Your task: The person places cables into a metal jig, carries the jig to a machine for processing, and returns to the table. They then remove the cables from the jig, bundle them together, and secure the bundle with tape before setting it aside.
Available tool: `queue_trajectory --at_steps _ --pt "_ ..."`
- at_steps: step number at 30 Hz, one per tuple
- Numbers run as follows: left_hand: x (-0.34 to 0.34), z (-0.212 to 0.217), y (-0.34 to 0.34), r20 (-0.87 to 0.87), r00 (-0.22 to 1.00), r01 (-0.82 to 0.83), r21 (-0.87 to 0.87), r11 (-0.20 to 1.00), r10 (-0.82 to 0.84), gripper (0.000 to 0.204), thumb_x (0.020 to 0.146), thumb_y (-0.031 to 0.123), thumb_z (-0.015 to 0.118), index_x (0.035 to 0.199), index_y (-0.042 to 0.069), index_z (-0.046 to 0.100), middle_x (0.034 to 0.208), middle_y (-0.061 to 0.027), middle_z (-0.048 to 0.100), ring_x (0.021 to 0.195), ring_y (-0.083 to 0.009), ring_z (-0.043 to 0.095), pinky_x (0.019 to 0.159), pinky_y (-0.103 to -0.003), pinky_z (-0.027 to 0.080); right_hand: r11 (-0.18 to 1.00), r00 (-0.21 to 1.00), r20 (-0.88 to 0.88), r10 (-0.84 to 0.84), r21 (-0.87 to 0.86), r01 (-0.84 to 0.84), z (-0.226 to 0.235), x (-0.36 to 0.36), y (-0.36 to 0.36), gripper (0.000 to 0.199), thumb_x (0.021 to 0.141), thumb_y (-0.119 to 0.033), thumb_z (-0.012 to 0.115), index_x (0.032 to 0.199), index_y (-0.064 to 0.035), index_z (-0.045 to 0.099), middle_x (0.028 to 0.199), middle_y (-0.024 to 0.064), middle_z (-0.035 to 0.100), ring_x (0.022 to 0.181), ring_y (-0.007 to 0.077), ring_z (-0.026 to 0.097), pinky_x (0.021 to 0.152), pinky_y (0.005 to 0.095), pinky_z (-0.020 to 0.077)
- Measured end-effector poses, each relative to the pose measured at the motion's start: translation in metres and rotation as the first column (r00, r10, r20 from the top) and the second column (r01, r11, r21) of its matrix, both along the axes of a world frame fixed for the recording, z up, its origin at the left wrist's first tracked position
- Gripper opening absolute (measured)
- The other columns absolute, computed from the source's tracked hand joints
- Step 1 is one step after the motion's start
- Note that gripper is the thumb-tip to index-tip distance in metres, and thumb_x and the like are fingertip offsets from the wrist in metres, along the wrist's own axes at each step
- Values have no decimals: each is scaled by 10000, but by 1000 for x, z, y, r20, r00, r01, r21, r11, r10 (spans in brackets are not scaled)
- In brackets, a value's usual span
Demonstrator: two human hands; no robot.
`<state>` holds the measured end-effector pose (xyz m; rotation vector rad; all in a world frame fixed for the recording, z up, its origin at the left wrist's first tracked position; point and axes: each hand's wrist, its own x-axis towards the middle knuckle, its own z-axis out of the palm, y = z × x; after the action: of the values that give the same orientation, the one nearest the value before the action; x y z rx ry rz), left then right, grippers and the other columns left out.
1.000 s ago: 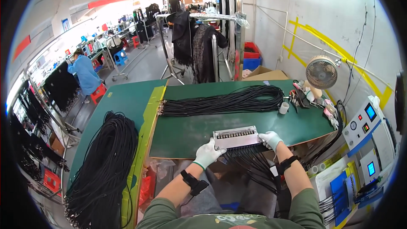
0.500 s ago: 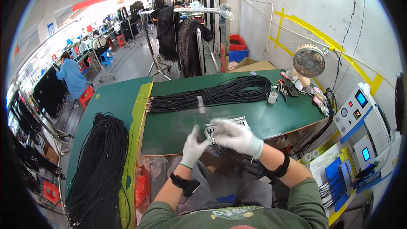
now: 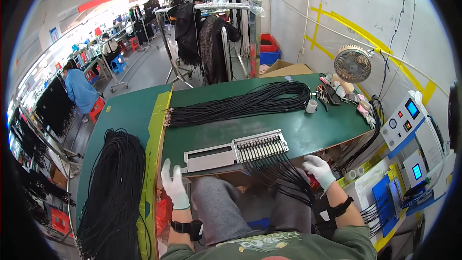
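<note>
A metal clamp fixture [image 3: 236, 148] lies at the front edge of the green table, with a row of silver connectors [image 3: 262, 150] seated side by side in its slots. Black cables [image 3: 284, 175] run from those connectors over the edge toward my lap. The fixture's framed cover plate [image 3: 210, 160] is folded out flat on the left. Beside the plate's left end, my left hand [image 3: 175, 187] in a white glove is open, thumb apart from the fingers. My right hand [image 3: 319, 171], also gloved, is open just right of the hanging cables and holds nothing visible.
A long bundle of black cables [image 3: 240, 105] lies across the back of the table [image 3: 317, 130], and another heap [image 3: 113, 183] covers the left side. Pliers [image 3: 321, 98], a white roll [image 3: 311, 106] and a fan [image 3: 352, 64] are at the right, near machines with screens [image 3: 409, 120].
The cover plate, raised and blurred before, now lies flat to the left. Both hands have left the fixture, my left moving left and my right moving right.
</note>
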<state>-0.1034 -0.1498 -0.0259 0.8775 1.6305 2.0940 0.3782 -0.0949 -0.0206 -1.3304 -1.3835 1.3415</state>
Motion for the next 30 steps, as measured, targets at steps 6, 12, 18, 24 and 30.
queue_trajectory --at_steps 6,12,18,24,30 --pt "29 14 47 -848 381 77 -369 926 -369 750 708 369 819 1334 33 580 1389 -202 535 1341 -415 429 1150 -497 310 984 991 114 -64 -159 82 -51 29 11 602 934 -294 698 1388 48 501 1267 144 637 1158 205 593 1015 323 440" --pt "61 -8 93 -861 43 60 -504 861 -507 900 692 599 756 1390 79 527 1441 -183 490 1367 -388 408 1151 -570 266 957 984 -53 168 -231 -176 -82 -13 32 698 925 -357 700 1435 49 453 1398 155 556 1280 222 506 1112 345 345" --pt "67 -6 95 -812 9 26 -584 812 -584 929 726 694 676 1429 114 495 1447 -145 492 1388 -328 396 1169 -559 232 790 758 -353 548 -78 -608 -80 -89 41 719 909 -317 703 1461 44 417 1463 149 489 1325 236 473 1142 376 322" --pt "64 -10 94 -822 27 35 -569 822 -569 922 730 682 680 1432 117 489 1434 -140 498 1385 -322 399 1172 -557 225 767 642 -598 480 -69 -638 -47 -128 31 602 929 -284 673 1405 30 483 1254 125 636 1054 230 651 1014 416 475" --pt "61 -6 91 -804 16 40 -593 804 -594 914 725 663 696 1426 112 497 1424 -136 505 1376 -314 406 1171 -558 226 811 740 -606 291 -255 -527 13 -124 46 374 965 -276 623 1217 -1 601 688 -24 528 523 108 486 632 337 527"
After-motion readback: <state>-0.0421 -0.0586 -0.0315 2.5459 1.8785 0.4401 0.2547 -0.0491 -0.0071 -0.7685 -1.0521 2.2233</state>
